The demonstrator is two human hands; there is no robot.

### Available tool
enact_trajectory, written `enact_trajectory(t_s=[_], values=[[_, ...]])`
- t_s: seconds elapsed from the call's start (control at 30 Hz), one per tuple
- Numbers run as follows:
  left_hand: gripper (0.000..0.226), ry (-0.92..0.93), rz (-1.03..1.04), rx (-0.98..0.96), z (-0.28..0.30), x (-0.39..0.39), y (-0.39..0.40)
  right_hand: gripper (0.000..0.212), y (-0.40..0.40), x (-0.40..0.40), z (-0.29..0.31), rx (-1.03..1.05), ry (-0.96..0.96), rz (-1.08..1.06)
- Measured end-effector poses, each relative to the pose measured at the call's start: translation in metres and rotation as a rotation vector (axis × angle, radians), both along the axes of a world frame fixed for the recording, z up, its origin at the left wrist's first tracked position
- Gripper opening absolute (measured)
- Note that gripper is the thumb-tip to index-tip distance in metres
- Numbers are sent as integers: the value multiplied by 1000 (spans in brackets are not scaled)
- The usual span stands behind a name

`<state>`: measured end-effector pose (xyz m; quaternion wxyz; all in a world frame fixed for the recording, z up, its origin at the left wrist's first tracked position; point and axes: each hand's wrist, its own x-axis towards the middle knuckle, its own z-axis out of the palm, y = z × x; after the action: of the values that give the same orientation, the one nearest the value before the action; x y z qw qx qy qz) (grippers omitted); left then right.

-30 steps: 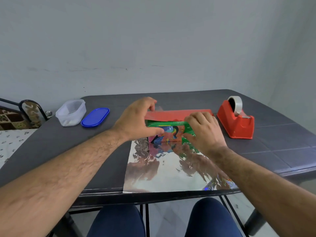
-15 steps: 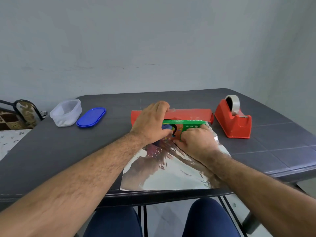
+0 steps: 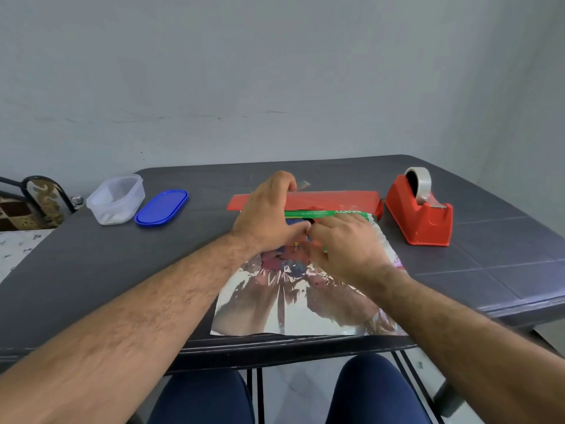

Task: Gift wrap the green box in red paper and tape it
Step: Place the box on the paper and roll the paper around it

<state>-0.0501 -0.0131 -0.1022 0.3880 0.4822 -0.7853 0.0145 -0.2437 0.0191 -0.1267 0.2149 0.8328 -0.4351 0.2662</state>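
Head view: both forearms reach in from the bottom corners and meet mid-counter (image 3: 91,270). The left hand (image 3: 269,215) arches over the green box (image 3: 324,214), fingers curled down on its far top edge and thumb tucked toward the near face: a grip on the box. The right hand (image 3: 345,243) sits just beside it, knuckles up, fingers bent onto the box's near side; whether they pinch box or paper I cannot tell. The box lies on the paper (image 3: 293,304), silver side up, red far flap folded against the box's back. Most of the box is hidden by the hands. A tape dispenser (image 3: 420,217) stands right, apart.
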Motion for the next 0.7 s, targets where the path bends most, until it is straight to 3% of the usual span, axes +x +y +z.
enact_trajectory(t_s=[0.07, 0.17, 0.23, 0.33, 0.4, 0.57, 0.7], values=[[53, 146, -17, 69, 11, 12, -3, 23, -9, -1, 7, 8, -93, -36], [41, 376, -107, 300, 35, 37, -9, 50, -17, 1, 18, 189, -60, -74], [42, 315, -143, 410, 47, 54, -10, 51, -21, 4, 15, 215, -12, -50], [47, 74, -114, 414, 52, 68, -8, 46, -24, 6, 7, 172, -33, -9], [46, 44, -104, 415, 47, 73, -10, 41, -28, 7, 3, 134, -57, 8], [19, 313, -190, 470, 52, 71, -15, 43, -34, 8, -1, 43, -79, 54], [11, 390, -265, 726, 73, 58, -21, 45, -39, 7, -7, -1, -140, 84]])
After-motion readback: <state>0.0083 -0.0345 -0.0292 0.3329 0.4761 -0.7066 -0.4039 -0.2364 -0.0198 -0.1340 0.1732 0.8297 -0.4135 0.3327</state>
